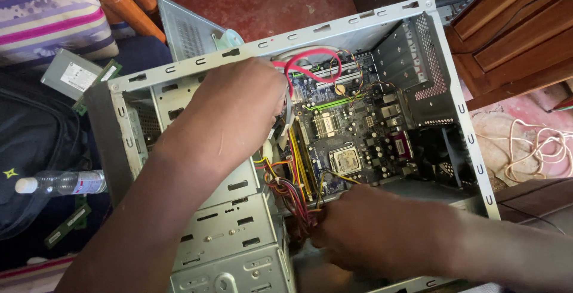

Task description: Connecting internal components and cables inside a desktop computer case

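While both forearms reach into the open computer case (453, 99), left hand (239, 111) pinches grey cable (289, 105); right hand (364, 227) grips wire bundle (295, 194).

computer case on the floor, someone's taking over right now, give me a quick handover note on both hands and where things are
Left hand: reaching into the open computer case, fingers hidden near the red cables at the motherboard edge; grip unclear.
Right hand: low in the case at the bundle of coloured power wires; fingers hidden.
Done: side panel off, processor socket bare, no cooler on it.
Left: cables are loose and untidy.
Nearby: water bottle and memory stick lie left of the case.
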